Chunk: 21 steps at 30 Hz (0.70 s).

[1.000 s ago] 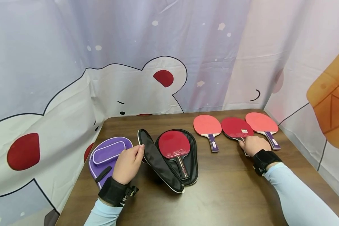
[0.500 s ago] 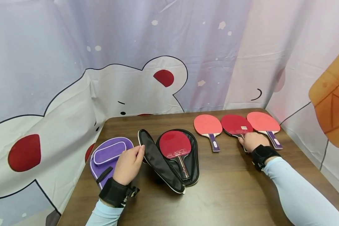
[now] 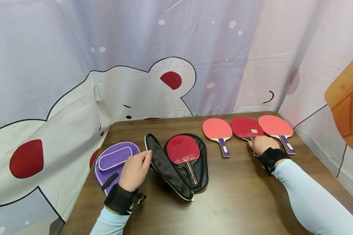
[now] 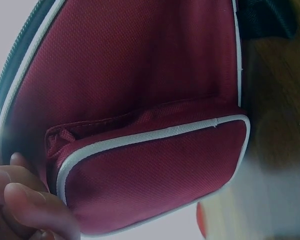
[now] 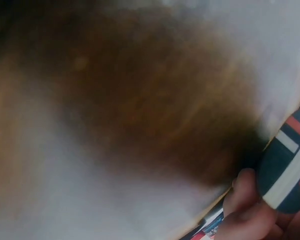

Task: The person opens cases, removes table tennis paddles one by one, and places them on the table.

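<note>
Four bats lie on the counter (image 3: 223, 202); one sits inside the open black case (image 3: 200, 169), three stand in a row near the far right edge; the left hand (image 3: 134, 172) pinches the rim of the raised case flap (image 3: 161, 166), fingers curled on it, and the left wrist view shows that flap's dark red outer side with white piping (image 4: 155, 135); the right hand (image 3: 263, 145) rests over the handle of the dark red bat (image 3: 246, 128), the middle one of the row, fingers curled round the handle (image 5: 285, 165) as the right wrist view shows; a paler bat (image 3: 217, 128) lies just to its left, another (image 3: 275, 125) just to its right; a purple case (image 3: 113, 161) lies closed beside the left hand.
</note>
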Each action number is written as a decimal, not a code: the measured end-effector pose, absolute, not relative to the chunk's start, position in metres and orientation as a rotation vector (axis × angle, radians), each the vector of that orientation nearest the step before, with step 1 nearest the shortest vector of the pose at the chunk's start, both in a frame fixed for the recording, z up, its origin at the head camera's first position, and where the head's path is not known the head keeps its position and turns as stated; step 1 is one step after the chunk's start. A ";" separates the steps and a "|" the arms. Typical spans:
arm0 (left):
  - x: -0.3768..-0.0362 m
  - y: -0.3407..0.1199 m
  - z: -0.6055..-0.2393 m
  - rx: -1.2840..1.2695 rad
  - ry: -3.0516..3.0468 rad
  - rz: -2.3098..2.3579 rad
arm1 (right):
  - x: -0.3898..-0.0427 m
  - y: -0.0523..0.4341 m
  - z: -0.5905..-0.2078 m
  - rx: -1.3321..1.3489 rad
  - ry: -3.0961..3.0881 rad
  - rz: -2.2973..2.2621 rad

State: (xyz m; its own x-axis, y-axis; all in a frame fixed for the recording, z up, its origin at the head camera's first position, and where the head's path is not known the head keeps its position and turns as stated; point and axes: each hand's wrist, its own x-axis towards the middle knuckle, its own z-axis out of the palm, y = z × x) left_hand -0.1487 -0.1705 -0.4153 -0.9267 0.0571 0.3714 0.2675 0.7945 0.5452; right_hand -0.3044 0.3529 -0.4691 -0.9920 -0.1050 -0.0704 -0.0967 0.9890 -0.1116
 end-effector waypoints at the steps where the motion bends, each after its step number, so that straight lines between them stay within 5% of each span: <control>1: -0.149 -0.170 -0.415 -0.248 -2.646 -0.876 | -0.305 0.353 -0.469 -0.159 3.058 -0.163; 21: -0.146 -0.172 -0.417 -0.225 -2.668 -0.900 | -0.307 0.350 -0.470 -0.119 3.004 -0.160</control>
State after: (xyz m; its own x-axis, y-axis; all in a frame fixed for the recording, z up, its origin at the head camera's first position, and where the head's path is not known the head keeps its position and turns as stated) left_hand -0.1464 -0.1715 -0.4165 -0.9377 0.0473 0.3443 0.2461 0.7898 0.5618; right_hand -0.3067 0.3498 -0.4704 -0.9882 -0.0858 -0.1265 -0.0718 0.9912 -0.1111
